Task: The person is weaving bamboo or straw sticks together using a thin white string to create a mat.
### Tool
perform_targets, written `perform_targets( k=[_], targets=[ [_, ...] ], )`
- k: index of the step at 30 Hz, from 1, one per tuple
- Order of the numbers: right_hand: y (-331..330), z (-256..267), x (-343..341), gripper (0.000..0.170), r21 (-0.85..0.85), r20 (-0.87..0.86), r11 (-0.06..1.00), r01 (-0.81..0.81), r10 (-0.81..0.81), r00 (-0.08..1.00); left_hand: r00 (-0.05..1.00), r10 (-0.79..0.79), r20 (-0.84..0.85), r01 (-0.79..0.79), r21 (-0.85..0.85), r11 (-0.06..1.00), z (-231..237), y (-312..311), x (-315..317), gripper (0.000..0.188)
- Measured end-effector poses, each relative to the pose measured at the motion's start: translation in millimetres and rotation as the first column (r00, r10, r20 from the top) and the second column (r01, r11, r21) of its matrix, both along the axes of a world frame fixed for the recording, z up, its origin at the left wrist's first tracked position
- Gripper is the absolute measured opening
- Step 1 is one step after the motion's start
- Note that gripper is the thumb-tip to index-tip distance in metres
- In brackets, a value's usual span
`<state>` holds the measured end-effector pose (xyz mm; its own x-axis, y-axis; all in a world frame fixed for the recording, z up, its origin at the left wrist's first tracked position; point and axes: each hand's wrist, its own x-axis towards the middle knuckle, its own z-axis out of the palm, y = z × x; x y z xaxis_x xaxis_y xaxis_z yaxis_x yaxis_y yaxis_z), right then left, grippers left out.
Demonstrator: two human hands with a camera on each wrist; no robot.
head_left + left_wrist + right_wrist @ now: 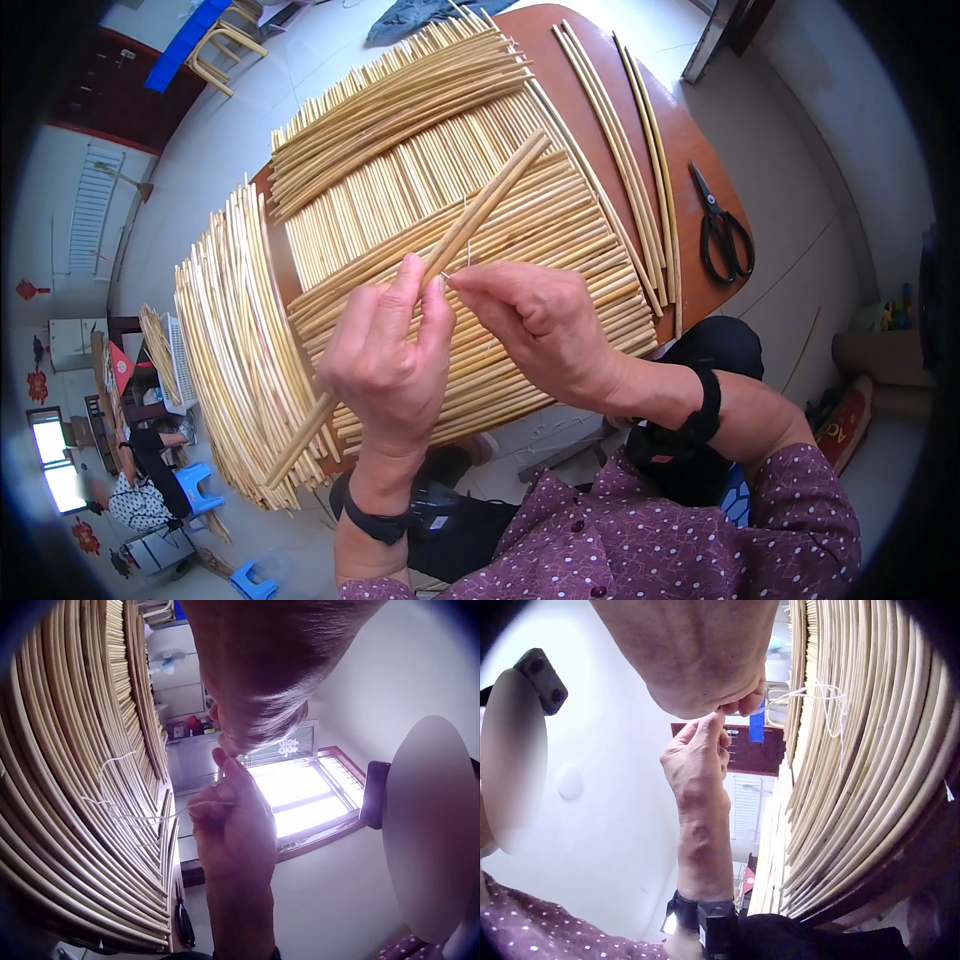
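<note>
My left hand [385,350] grips a slim bundle of peeled wooden sticks [492,200] that slants across the mat, its far end pointing up and right in the head view. Close beside it, the fingertips of my right hand [545,320] pinch a thin white string [154,819]. That string trails in loose loops over the sticks, as the right wrist view also shows. Under both hands lies a mat of sticks [570,240] set side by side in rows. The pinched end of the string is mostly hidden by the fingers.
Black-handled scissors [722,240] lie on the brown table [700,130] at the right, beside several long loose sticks [620,150]. A stick bundle [400,110] lies across the mat's far part; another pile [235,330] is at left. Someone sits [140,500] by a blue stool [200,487].
</note>
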<state>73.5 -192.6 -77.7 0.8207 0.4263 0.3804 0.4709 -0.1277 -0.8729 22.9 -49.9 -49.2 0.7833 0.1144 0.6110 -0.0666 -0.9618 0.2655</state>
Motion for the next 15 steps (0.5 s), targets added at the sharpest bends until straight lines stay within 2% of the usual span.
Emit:
perform_targets(
  k=[8, 13, 15],
  targets=[
    [4.0, -6.5, -3.5, 0.013, 0.045, -0.021, 0.999, 0.029, -0.028, 0.999, 1.000, 0.014, 0.005, -0.013, -0.024, 1.000, 0.4, -0.7, -0.2, 0.031],
    [3.4, -6.4, -3.1, 0.014, 0.012, -0.005, 0.999, 0.043, -0.043, 0.999, 1.000, 0.003, 0.006, -0.003, 0.072, 0.997, 0.0, -2.7, -0.4, 0.030],
    [4.3, -6.8, -2.2, 0.012, 0.063, -0.021, 0.997, 0.043, -0.042, 0.999, 1.000, -0.001, 0.006, 0.001, 0.075, 0.997, -1.1, -3.8, -0.2, 0.030]
  ],
)
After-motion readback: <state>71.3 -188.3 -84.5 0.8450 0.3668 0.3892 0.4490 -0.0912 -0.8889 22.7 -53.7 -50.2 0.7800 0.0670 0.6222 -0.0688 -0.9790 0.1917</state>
